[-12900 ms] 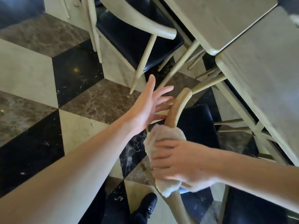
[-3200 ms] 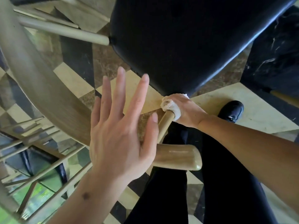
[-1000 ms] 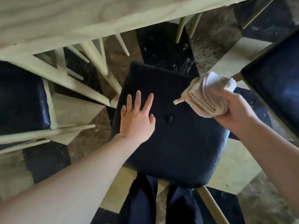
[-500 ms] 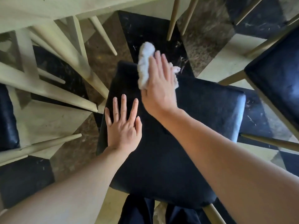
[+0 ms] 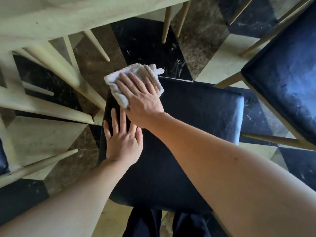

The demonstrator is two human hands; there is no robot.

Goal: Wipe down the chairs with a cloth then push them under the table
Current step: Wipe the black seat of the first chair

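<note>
Head-camera view looks straight down on a floor (image 5: 220, 64) of black, brown and cream marble tiles. Across the top runs the pale wooden table (image 5: 71, 16), its slanted legs reaching down on the left. Below it, in the middle, is the chair seat (image 5: 193, 120), a dark padded cushion whose far edge lies just short of the table edge. A second dark chair seat (image 5: 287, 69) fills the right edge, well apart from the first on pale legs. The person's two bare forearms come up from the bottom, and dark trouser legs (image 5: 147, 224) show beneath the near edge of the cushion. The right hand (image 5: 142, 98) lies flat, fingers spread and not curled, pressing the cloth (image 5: 135, 79) onto the far left corner of the cushion. The left hand (image 5: 122, 139) rests open, palm down on the cushion's left side, holding nothing, its fingertips partly under the right wrist. The cloth is cream, folded, and overhangs the seat's far edge.
</note>
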